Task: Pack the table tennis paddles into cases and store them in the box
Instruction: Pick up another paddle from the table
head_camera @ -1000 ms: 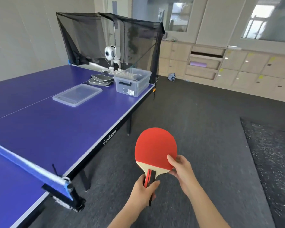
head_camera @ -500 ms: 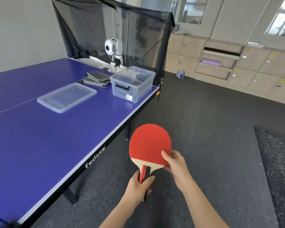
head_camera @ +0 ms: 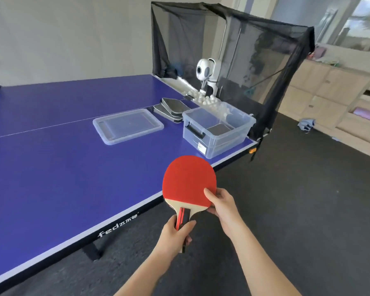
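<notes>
A person's left hand (head_camera: 175, 232) grips the handle of a red-faced table tennis paddle (head_camera: 188, 181), while the right hand (head_camera: 221, 205) pinches the blade's lower right edge. The paddle is held over the near edge of a blue table (head_camera: 51, 167). On the table stand a clear plastic box (head_camera: 218, 130), its flat lid (head_camera: 127, 126) beside it, and stacked dark paddle cases (head_camera: 172, 107) behind.

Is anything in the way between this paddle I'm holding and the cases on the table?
Nothing visible blocks it. The paddle is near the edge of the table; the cases lie past a bare gap between the lid and the box.
</notes>
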Demonstrator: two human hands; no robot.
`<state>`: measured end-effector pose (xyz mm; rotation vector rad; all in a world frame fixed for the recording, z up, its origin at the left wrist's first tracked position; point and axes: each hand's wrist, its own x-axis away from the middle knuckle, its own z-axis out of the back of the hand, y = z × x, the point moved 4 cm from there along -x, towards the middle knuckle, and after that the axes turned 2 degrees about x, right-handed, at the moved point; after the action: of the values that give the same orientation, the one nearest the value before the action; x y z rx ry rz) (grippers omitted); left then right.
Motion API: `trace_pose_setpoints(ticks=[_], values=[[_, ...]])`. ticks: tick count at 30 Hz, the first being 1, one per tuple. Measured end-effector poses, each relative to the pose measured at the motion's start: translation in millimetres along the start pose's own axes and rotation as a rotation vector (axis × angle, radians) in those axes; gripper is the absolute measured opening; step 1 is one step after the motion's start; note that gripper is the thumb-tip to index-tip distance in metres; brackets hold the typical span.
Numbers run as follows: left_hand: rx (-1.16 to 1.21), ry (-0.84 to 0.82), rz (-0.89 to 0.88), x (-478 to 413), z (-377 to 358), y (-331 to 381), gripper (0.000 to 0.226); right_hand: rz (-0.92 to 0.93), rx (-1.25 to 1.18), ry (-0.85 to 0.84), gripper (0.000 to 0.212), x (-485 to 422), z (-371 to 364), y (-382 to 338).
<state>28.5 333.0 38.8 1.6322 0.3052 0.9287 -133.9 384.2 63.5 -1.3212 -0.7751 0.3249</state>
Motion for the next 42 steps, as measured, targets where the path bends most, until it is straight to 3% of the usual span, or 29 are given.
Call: trace_pose_setpoints(ticks=[8,22,35,42], values=[[0.105,0.216,0.034,-77.2,24.2,13.6,0.024,-0.046,0.053,-0.209,0.037,-103.7,-53.7,-18.2],[0.232,0.45,0.128,-246.7,110.1,29.7,0.027,-0.11,0.236,-0.39,0.031,-294.2,-184.2,-25.6],[0.173,0.675,0.302,-281.4,180.8,-3.0,0.034,-0.18,0.495,-0.608,0.03,-350.2,-287.4,18.7],[0.125,0.8,0.39,-282.7,208.0,-28.7,0.036,-0.151,0.615,-0.618,0.031,-352.4,-325.5,51.5]])
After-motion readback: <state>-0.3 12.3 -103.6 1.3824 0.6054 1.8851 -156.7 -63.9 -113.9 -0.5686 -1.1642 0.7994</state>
